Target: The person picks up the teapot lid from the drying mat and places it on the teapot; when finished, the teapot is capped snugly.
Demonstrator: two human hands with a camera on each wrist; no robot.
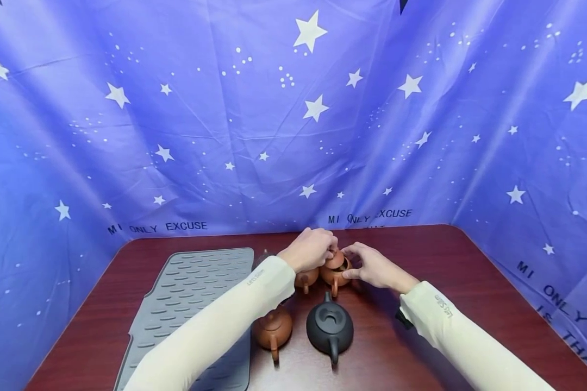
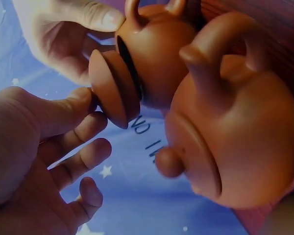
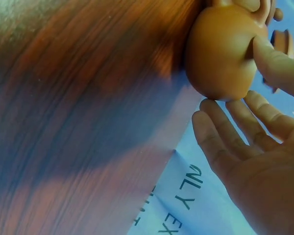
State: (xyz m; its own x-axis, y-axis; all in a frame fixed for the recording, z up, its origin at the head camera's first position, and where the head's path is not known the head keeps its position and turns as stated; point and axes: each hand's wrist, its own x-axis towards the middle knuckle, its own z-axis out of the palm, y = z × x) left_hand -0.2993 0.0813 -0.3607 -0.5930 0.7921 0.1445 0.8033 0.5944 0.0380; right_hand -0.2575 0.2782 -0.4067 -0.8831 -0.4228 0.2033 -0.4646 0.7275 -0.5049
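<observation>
My left hand (image 1: 309, 251) pinches the knob of a reddish-brown clay teapot lid (image 2: 105, 88) between thumb and index finger, its other fingers loosely bent. The lid is tilted at the mouth of a small clay teapot (image 2: 157, 54), and a dark gap shows between them. On the right, my right hand (image 1: 374, 267) holds that teapot, thumb near its rim and fingertips along the far side of its body (image 3: 220, 54). Close beside it, to the left, stands another clay teapot (image 2: 250, 142) with its lid on, partly hidden by my left hand in the head view.
A black teapot (image 1: 329, 325) and a third clay teapot (image 1: 272, 330) stand nearer me. A grey ridged mat (image 1: 195, 296) covers the table's left part. Something dark (image 1: 264, 256) shows behind my left sleeve. A blue starry curtain (image 1: 254, 119) surrounds the red-brown table (image 1: 420, 247).
</observation>
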